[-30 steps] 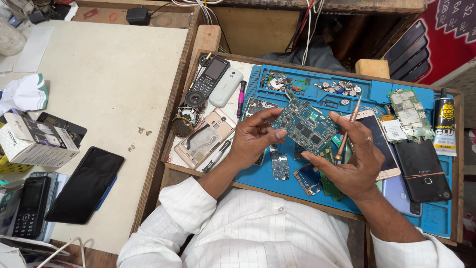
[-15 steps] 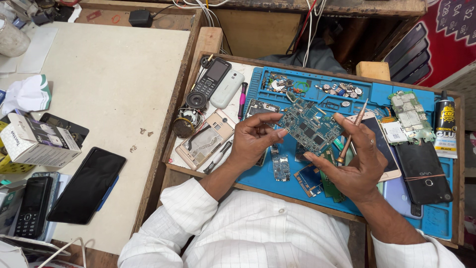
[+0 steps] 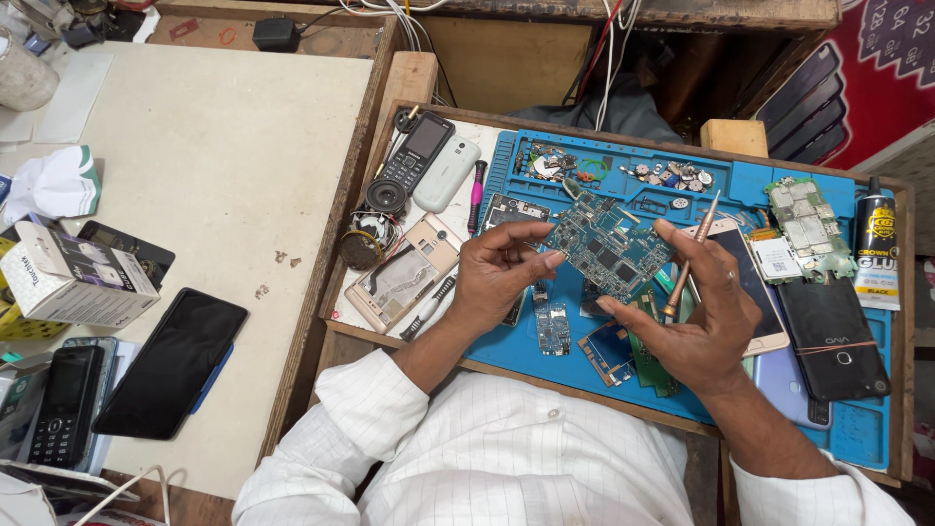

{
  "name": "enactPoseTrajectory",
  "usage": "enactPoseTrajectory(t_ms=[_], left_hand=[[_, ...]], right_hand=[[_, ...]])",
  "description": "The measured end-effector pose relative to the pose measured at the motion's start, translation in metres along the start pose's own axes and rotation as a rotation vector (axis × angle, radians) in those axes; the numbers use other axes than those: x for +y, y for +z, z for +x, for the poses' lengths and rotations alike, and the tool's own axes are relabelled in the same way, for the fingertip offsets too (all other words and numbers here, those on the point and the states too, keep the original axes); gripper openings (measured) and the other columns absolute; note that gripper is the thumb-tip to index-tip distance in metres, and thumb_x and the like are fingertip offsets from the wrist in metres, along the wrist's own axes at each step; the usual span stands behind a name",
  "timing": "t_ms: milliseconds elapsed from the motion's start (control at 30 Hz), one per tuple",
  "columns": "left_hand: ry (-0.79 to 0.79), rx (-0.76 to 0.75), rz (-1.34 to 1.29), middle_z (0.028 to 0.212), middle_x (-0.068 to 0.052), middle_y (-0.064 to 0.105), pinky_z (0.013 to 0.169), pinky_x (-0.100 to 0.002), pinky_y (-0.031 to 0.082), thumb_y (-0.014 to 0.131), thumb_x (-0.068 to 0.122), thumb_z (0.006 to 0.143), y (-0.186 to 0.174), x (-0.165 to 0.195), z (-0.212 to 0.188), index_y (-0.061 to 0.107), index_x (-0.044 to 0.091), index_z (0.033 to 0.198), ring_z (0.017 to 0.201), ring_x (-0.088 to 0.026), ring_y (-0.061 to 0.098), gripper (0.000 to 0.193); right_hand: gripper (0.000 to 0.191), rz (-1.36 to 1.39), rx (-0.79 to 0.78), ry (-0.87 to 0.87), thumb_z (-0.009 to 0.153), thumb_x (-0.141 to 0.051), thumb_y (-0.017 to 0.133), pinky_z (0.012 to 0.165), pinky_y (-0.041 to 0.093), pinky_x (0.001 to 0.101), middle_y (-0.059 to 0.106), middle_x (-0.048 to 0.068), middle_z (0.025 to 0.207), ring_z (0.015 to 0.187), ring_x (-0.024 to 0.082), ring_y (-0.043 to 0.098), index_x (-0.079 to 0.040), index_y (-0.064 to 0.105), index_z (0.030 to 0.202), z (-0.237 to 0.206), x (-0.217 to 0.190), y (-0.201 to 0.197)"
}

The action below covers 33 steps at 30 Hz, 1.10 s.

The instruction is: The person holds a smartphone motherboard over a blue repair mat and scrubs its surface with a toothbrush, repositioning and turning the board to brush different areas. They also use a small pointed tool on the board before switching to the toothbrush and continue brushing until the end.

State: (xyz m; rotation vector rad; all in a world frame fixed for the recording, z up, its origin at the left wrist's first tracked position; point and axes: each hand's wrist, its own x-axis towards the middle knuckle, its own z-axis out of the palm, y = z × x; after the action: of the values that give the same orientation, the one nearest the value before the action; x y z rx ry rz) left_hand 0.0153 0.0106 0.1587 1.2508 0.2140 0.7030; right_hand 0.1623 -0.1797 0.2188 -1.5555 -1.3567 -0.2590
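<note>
Board (image 3: 606, 253) tilted up slightly since before | left hand (image 3: 497, 278), right hand (image 3: 696, 317) pinch its edges; right also holds screwdriver (image 3: 690, 261) | light, stiff, fragile: grip edges only

Pale tabletop (image 3: 224, 185) with worn wooden edging, wooden-framed work tray (image 3: 414, 83) butted against its right side, dark recess with hanging cables (image 3: 614, 44) behind the tray, red patterned cloth (image 3: 877, 68) at the tray's far right, even light
</note>
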Motion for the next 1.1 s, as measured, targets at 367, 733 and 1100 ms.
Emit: enactPoseTrajectory(t_ms=[367, 733, 1100], left_hand=[[0.008, 0.011, 0.004, 0.106, -0.007, 0.073, 0.080, -0.024, 0.064, 0.078, 0.002, 0.092, 0.002, 0.000, 0.002, 0.071, 0.001, 0.118, 0.090, -0.010, 0.071, 0.027], [-0.035, 0.008, -0.037, 0.108, -0.008, 0.072, 0.077, -0.026, 0.065, 0.077, 0.006, 0.095, 0.003, 0.013, 0.005, 0.070, 0.002, 0.122, 0.087, -0.011, 0.072, 0.028], [-0.064, -0.028, -0.020, 0.117, -0.009, 0.068, 0.081, -0.028, 0.066, 0.077, 0.009, 0.094, 0.012, 0.052, 0.014, 0.065, 0.000, 0.131, 0.094, -0.011, 0.071, 0.039]], right_hand=[[0.086, -0.061, 0.006, -0.027, 0.070, -0.023, 0.097, 0.099, 0.058, 0.0334, 0.066, 0.018, 0.130, 0.119, 0.025, 0.064, 0.000, 0.052, 0.140, 0.006, -0.009, -0.004], [0.086, -0.144, 0.003, -0.035, 0.069, -0.027, 0.098, 0.104, 0.052, 0.0377, 0.070, 0.014, 0.126, 0.116, 0.026, 0.066, 0.000, 0.055, 0.138, 0.015, -0.015, -0.007], [0.085, -0.026, 0.013, -0.006, 0.072, -0.021, 0.096, 0.104, 0.058, 0.0338, 0.064, 0.017, 0.135, 0.123, 0.024, 0.063, 0.000, 0.051, 0.142, 0.040, -0.033, -0.019]])
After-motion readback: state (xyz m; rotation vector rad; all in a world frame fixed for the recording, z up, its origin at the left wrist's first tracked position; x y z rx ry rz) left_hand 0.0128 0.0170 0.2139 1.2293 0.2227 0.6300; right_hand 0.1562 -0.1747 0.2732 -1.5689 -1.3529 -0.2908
